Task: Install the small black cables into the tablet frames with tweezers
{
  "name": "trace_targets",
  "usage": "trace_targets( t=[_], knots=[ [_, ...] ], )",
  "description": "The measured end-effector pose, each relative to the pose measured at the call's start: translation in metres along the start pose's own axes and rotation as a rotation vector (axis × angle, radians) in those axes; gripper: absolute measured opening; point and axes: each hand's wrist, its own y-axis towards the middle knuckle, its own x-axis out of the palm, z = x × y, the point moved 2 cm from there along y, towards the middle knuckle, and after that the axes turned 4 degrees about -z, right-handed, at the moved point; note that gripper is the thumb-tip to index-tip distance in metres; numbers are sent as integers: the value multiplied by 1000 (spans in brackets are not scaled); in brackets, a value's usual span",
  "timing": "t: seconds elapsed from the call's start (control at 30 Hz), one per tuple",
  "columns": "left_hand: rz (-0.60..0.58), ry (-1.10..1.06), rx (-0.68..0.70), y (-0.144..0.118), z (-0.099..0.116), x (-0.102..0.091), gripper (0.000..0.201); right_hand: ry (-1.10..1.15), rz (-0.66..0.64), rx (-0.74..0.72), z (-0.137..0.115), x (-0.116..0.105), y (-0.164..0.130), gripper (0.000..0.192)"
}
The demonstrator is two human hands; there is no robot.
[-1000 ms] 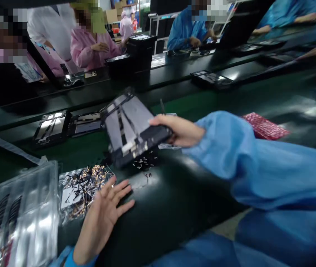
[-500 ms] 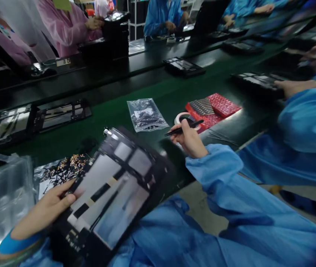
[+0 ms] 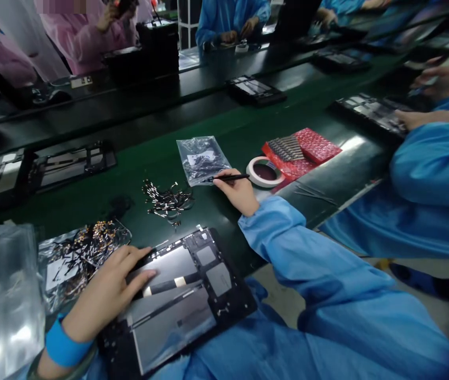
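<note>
My left hand [image 3: 119, 285] grips the left side of an opened tablet [image 3: 174, 322], thumb over its face and fingers along the far edge. The tablet's inside faces up, with silver battery panels and black flex strips showing. In my right hand [image 3: 240, 192] are slim black tweezers [image 3: 230, 178], lying nearly level above the belt, their tip by a clear plastic bag [image 3: 202, 158] of small dark parts. Just beyond the tablet lies a loose heap of small black flex cables [image 3: 166, 199]. A second pile of cables with gold ends [image 3: 89, 248] sits left, near my left wrist.
Right of my right hand lie a roll of white tape [image 3: 264, 173], red bubble wrap [image 3: 319, 146] with metal parts, and thin rods [image 3: 315, 194]. Clear bags [image 3: 6, 301] fill the left. More opened tablets [image 3: 72, 163] rest on the belt. A co-worker's sleeve [image 3: 433, 148] is at right.
The tablet has come down and turned flatter against the table edge, uncovering the cable heap behind it. My right hand has moved left with the tweezers, toward the plastic bag.
</note>
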Motion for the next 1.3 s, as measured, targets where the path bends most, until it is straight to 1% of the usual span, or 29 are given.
trace_targets(
  t=[0.1,0.2,0.4,0.53,0.83,1.1,1.3],
  knots=[
    [43,24,60,3,3,9,45,-37,-2,0,2,3,3,18],
    [47,25,58,5,1,13,45,-58,10,15,7,4,4,19],
    [30,-2,13,3,-3,12,43,-61,52,64,14,3,4,25],
    [39,0,14,1,-5,14,43,-40,53,82,14,4,4,26],
    [59,36,48,-2,-8,17,39,-41,72,77,10,4,1,26],
    [58,-2,7,-1,-8,16,43,-30,53,71,12,5,2,22],
    [63,5,0,-2,-7,16,43,-2,60,95,13,5,2,24]
  ],
)
